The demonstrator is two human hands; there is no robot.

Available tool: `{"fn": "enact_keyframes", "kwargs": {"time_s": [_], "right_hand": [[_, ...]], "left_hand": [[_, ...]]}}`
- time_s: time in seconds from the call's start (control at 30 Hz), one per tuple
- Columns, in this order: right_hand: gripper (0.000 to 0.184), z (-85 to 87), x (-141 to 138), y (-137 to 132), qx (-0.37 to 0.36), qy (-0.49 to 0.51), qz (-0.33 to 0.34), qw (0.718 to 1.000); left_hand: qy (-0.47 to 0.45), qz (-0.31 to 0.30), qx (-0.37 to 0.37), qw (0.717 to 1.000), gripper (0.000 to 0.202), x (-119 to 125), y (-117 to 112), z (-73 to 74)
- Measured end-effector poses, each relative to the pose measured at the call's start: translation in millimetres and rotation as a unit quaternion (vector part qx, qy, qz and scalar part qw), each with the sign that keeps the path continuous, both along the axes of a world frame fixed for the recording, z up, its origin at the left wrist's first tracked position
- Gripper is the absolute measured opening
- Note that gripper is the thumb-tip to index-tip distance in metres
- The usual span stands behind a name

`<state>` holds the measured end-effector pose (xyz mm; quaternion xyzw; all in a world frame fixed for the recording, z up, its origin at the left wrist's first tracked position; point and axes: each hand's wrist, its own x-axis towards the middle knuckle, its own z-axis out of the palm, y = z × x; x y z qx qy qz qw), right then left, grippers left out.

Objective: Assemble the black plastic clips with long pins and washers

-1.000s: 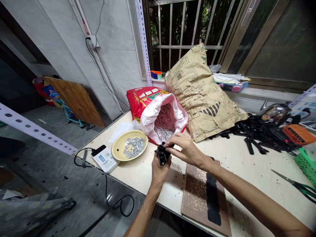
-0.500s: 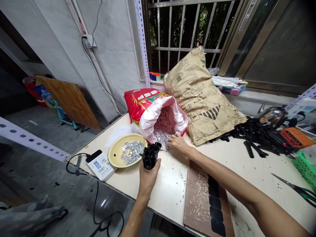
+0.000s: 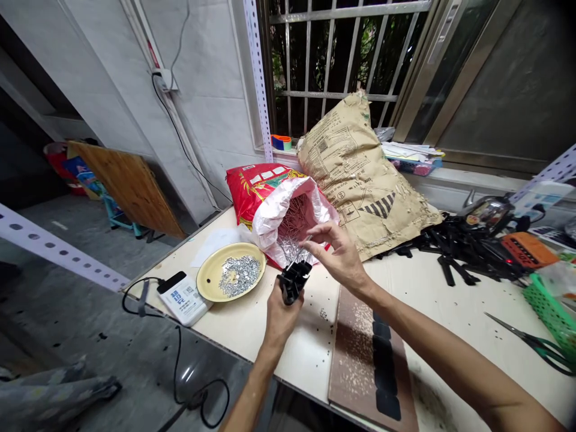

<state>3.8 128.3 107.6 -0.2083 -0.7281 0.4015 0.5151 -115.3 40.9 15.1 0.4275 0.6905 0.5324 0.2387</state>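
Observation:
My left hand point(image 3: 279, 315) is closed around a bundle of black plastic pieces point(image 3: 293, 280), held upright above the table's near edge. My right hand point(image 3: 338, 252) hovers just above and to the right of the bundle, pinching a thin metal pin point(image 3: 305, 245) between thumb and fingers. Behind both hands lies a red bag with a white liner point(image 3: 288, 211), its open mouth full of metal pins. A yellow plate point(image 3: 211, 277) of small silver nuts sits to the left of the bundle.
A torn brown paper sack point(image 3: 360, 174) leans behind the red bag. Black plastic parts point(image 3: 454, 249) are heaped at the right, near scissors point(image 3: 535, 343) and a green basket point(image 3: 551, 306). A white scale with a cable point(image 3: 182, 297) sits by the plate. A brown board point(image 3: 360, 354) lies on the table point(image 3: 252, 324).
My right hand went from the bundle into the mouth of the red bag, then came back up beside the bundle holding a pin. The left hand kept the bundle.

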Motion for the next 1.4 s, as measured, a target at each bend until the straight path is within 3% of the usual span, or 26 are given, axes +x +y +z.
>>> {"fn": "enact_keyframes", "kwargs": {"time_s": [0.13,0.23,0.37,0.43,0.53,0.57,0.63,0.73,0.8,0.9,0.97,1.03,1.13,1.4], "right_hand": [[0.014,-8.9,-0.6,-6.6,0.067,-0.077,0.015,0.995],[0.015,-11.5,1.6,3.4,0.111,-0.130,0.041,0.984],[0.015,-35.5,7.2,40.6,0.157,-0.205,-0.046,0.965],[0.010,-61.5,9.1,57.5,0.221,-0.342,-0.067,0.911],[0.014,-103.5,8.7,68.1,0.339,-0.486,-0.017,0.805],[0.017,-114.7,7.6,68.7,0.364,-0.501,-0.002,0.786],[0.022,-130.2,4.4,68.8,0.386,-0.505,0.016,0.772],[0.025,-135.7,-1.4,71.1,0.392,-0.468,0.050,0.790],[0.026,-126.8,-4.7,71.0,0.361,-0.386,0.050,0.848],[0.024,-93.6,-6.3,58.3,0.213,-0.185,-0.048,0.958],[0.021,-63.2,-4.5,40.4,0.081,-0.058,-0.105,0.989],[0.021,-35.2,-1.5,19.6,-0.020,0.030,-0.085,0.996],[0.021,-13.1,2.3,-5.5,-0.071,0.049,-0.026,0.996],[0.013,-17.3,13.9,-17.0,0.004,-0.054,-0.018,0.998]], "left_hand": [[0.010,-0.009,-0.013,1.000,0.037,0.9,-3.6,3.1],[-0.006,0.002,-0.013,1.000,0.040,-0.3,-7.0,4.7],[-0.047,0.034,0.018,0.998,0.044,-7.5,-11.3,2.6],[-0.053,0.055,0.018,0.997,0.042,-13.1,-11.8,0.1],[-0.068,0.079,0.012,0.994,0.038,-18.9,-10.2,-3.4],[-0.076,0.083,0.010,0.994,0.036,-19.3,-9.5,-3.9],[-0.098,0.086,-0.002,0.991,0.033,-17.8,-8.7,-3.7],[-0.164,0.059,-0.035,0.984,0.030,-13.4,-10.5,-1.4],[-0.217,0.038,-0.054,0.974,0.031,-12.1,-13.1,-0.1],[-0.251,0.033,-0.068,0.965,0.033,-13.9,-15.3,0.0],[-0.237,0.039,-0.071,0.968,0.034,-14.9,-13.4,-0.7],[-0.211,0.037,-0.067,0.975,0.035,-13.5,-8.6,-0.7],[-0.174,0.025,-0.057,0.983,0.037,-6.2,0.6,1.8],[-0.087,-0.026,-0.040,0.995,0.044,7.8,-0.7,7.3]]}}
